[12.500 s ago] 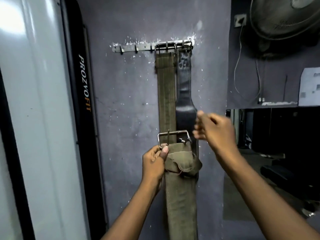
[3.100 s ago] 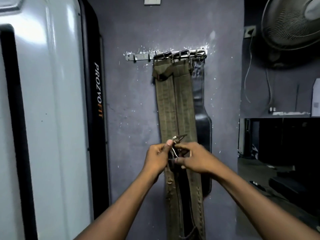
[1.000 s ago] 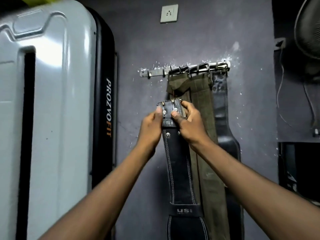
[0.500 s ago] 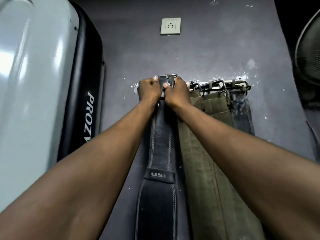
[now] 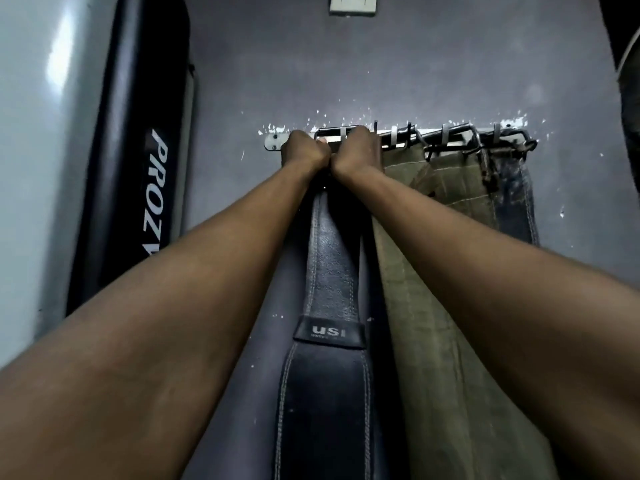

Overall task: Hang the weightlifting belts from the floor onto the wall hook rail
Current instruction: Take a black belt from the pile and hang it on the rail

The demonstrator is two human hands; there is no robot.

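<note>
A black leather belt [image 5: 330, 268] with a "USI" loop hangs down between my forearms. My left hand [image 5: 304, 148] and my right hand [image 5: 358, 150] both grip its buckle end, pressed against the left part of the metal hook rail [image 5: 394, 138] on the grey wall. My fists hide the buckle, so I cannot tell whether it sits on a hook. To the right, two olive canvas belts [image 5: 450, 188] hang from the rail. A dark leather belt [image 5: 516, 199] hangs at the rail's right end.
A tall white and black machine housing [image 5: 114, 150] with "PROZ" lettering stands close on the left. A wall socket [image 5: 352, 3] sits above the rail. The rim of a fan [image 5: 628, 71] shows at the right edge.
Over the last second both hands raised the black belt's buckle end from chest height up to the rail. Earlier, a second olive belt was hung beside the first.
</note>
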